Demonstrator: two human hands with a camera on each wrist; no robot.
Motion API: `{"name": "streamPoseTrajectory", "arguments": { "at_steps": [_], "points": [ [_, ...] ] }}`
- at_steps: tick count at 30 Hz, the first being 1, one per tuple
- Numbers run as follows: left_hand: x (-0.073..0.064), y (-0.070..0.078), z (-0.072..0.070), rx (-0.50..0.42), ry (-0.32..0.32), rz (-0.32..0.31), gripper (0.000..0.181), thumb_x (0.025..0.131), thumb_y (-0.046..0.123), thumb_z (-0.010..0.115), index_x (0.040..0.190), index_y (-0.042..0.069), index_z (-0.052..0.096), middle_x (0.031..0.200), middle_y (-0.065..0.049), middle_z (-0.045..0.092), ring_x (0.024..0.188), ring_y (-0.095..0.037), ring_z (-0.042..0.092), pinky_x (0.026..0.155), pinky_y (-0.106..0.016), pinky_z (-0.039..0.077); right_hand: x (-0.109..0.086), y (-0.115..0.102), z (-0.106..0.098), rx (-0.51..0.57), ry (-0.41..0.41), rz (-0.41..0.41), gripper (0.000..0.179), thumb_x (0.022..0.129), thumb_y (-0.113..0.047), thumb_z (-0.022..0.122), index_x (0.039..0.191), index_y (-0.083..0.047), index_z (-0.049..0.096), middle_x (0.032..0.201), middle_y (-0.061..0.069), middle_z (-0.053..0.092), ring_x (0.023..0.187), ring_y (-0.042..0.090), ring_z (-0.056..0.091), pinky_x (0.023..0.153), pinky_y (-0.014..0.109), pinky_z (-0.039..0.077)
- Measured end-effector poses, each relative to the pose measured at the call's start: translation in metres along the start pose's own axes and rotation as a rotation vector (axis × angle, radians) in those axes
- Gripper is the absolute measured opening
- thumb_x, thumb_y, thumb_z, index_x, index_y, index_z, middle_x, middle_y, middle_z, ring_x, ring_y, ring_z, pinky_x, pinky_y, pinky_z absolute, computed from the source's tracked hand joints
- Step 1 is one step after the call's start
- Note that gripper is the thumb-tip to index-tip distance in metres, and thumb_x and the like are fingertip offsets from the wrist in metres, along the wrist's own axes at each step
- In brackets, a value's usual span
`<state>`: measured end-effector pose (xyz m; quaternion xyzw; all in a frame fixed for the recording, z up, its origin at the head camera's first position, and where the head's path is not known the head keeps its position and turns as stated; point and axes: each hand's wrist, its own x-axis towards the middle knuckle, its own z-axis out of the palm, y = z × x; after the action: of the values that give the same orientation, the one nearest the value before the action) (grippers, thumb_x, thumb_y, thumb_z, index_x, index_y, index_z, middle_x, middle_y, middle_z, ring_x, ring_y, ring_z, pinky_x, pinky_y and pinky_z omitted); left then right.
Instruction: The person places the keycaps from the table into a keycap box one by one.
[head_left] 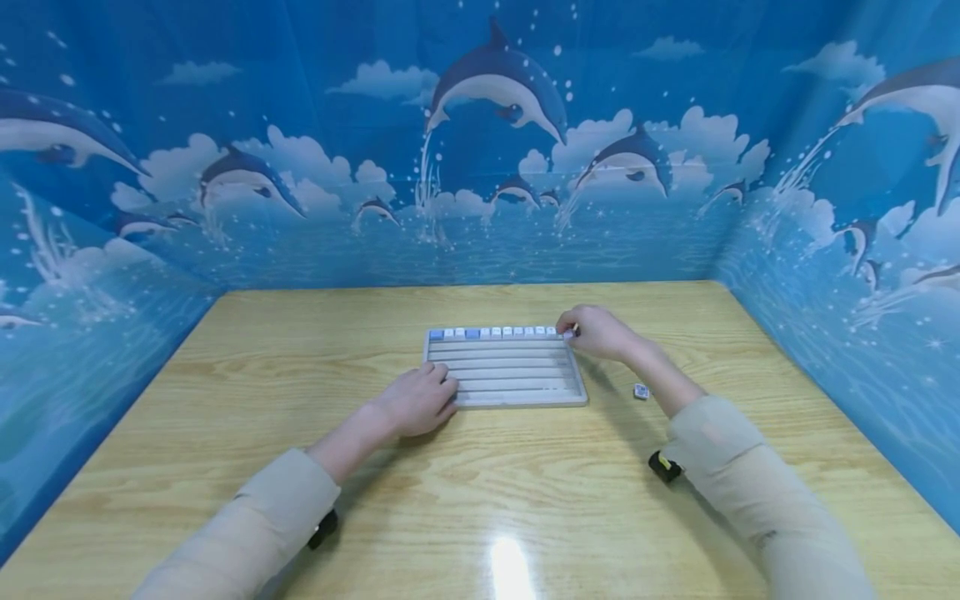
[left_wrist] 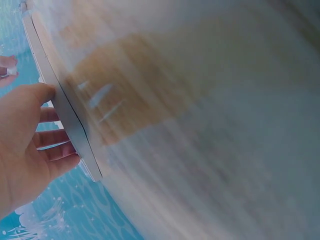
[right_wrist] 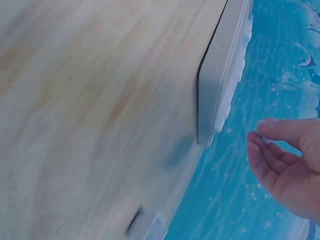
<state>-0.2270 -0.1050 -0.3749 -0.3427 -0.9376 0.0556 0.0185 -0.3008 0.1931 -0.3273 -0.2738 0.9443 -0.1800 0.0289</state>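
Observation:
A shallow grey tray (head_left: 517,372) with ridged rows lies flat on the table. White and blue keycaps (head_left: 495,332) line its far row. My left hand (head_left: 422,400) holds the tray's near left corner; the left wrist view shows the thumb on the near wall (left_wrist: 70,112) and fingers reaching over the rim. At the far right corner, my right hand (head_left: 597,332) pinches a small light keycap (left_wrist: 12,71) between thumb and fingers, its face mostly hidden. Another keycap (head_left: 641,391), white with a blue mark, lies on the table right of the tray.
The wooden table (head_left: 360,517) is bounded at the back and sides by a blue dolphin-print curtain (head_left: 300,242). Dark devices (head_left: 664,467) sit under the sleeves near both wrists. A bright light reflection shows on the table's near part.

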Motion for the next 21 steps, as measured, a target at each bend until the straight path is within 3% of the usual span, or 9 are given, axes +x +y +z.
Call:
{"name": "streamPoseTrajectory", "arguments": {
  "at_steps": [9, 15, 21],
  "points": [
    [0.000, 0.000, 0.001, -0.008, -0.008, -0.003, 0.026, 0.096, 0.031, 0.049, 0.104, 0.009, 0.058, 0.092, -0.006, 0.048, 0.084, -0.019, 0.046, 0.073, -0.034, 0.044, 0.019, -0.017, 0.006, -0.036, -0.066, -0.053, 0.014, 0.085, -0.008, 0.064, 0.097, 0.001, 0.065, 0.094, 0.009, 0.065, 0.089, 0.024, 0.058, 0.079, 0.038, 0.047],
    [-0.001, 0.000, 0.001, -0.009, -0.007, -0.002, 0.026, 0.096, 0.032, 0.049, 0.104, 0.009, 0.058, 0.092, -0.005, 0.048, 0.084, -0.018, 0.046, 0.073, -0.034, 0.044, 0.033, -0.032, 0.013, -0.051, -0.108, -0.008, 0.024, 0.086, -0.006, 0.062, 0.109, 0.004, 0.060, 0.103, 0.014, 0.061, 0.091, 0.024, 0.056, 0.080, 0.039, 0.046],
    [0.000, -0.001, 0.001, -0.005, 0.001, 0.007, 0.027, 0.096, 0.032, 0.048, 0.104, 0.008, 0.058, 0.092, -0.006, 0.048, 0.084, -0.019, 0.046, 0.073, -0.034, 0.044, 0.048, -0.046, 0.021, -0.069, -0.073, -0.016, 0.025, 0.083, 0.003, 0.057, 0.107, 0.005, 0.061, 0.104, 0.015, 0.061, 0.095, 0.026, 0.055, 0.082, 0.038, 0.047]
  ]
}}
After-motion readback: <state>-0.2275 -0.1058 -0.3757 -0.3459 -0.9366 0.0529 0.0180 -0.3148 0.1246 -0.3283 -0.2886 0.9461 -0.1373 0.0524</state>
